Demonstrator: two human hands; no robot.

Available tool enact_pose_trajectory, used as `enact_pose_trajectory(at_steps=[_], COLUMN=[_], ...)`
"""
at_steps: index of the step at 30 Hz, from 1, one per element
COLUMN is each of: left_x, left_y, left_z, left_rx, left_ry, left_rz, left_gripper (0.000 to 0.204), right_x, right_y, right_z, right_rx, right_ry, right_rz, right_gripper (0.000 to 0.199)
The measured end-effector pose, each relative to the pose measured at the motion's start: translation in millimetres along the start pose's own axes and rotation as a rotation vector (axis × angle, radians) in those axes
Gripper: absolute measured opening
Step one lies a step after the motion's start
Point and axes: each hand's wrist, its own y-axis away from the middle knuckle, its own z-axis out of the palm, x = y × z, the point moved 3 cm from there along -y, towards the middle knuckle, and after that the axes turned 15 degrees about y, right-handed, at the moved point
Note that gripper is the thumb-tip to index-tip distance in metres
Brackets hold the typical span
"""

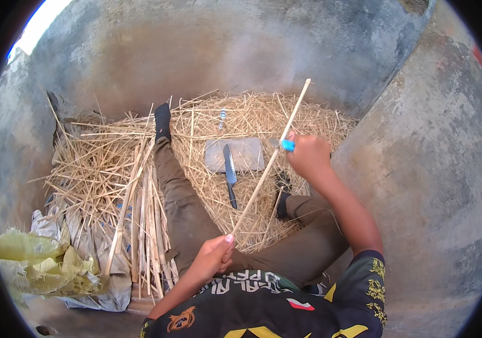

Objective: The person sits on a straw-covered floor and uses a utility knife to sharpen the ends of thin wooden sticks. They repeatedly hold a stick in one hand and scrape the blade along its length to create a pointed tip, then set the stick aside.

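Note:
A long, pale stick [259, 186], perhaps bamboo or cane, slants from low centre up to the right. My left hand [213, 258] is closed around its lower end, thumb on top. Farther up, my right hand [311, 155] grips a small knife with a bright blue handle [288, 146]; its short blade lies against the stick. Between my legs, a larger knife [230, 166] with a black handle and dark blade rests partly on a flat grey slab [249, 152]. Neither hand touches that knife.
Straw and shavings [314, 118] cover the floor around the slab. Loose split sticks [151, 236] lie left of my outstretched leg, beside yellowish torn sacking [72, 265]. A small clear item with a blue label [222, 117] sits beyond the slab. Concrete walls [213, 50] stand ahead and right.

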Motion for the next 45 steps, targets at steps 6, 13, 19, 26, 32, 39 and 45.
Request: enact_pose_trajectory(at_steps=[6, 13, 19, 26, 32, 39, 45], left_x=[-3.2, -20.4, -10.8, -8.4, -17.2, -9.2, 12.3], left_y=[3.3, 9.5, 1.5, -1.8, 6.4, -11.8, -22.2], left_z=[-0.6, 4.7, 3.1, -1.7, 3.4, -3.5, 12.9], left_rx=[-0.129, -0.217, -0.192, -0.300, -0.322, -0.053, 0.100], left_ry=[0.102, -0.011, 0.111, 0.287, 0.196, -0.008, -0.110], left_rz=[-0.118, -0.123, -0.253, -0.372, -0.412, -0.066, 0.183], left_gripper=[0.040, 0.041, 0.043, 0.045, 0.044, 0.022, 0.052], right_x=[15.0, 117.0, 79.9, 18.4, 116.7, 68.1, -24.1], right_y=[-6.9, -41.7, -21.6, 24.0, -31.4, -8.5, 65.9], right_z=[7.3, 13.1, -15.1, -25.3, 7.9, -16.7, -10.1], right_rx=[0.018, -0.180, -0.185, -0.162, -0.060, 0.100, 0.268], right_ry=[-0.064, 0.080, 0.010, -0.121, 0.081, 0.045, -0.141], right_rz=[0.029, 0.415, 0.285, 0.049, 0.487, 0.278, -0.036], right_gripper=[0.044, 0.028, 0.035, 0.046, 0.037, 0.038, 0.031])
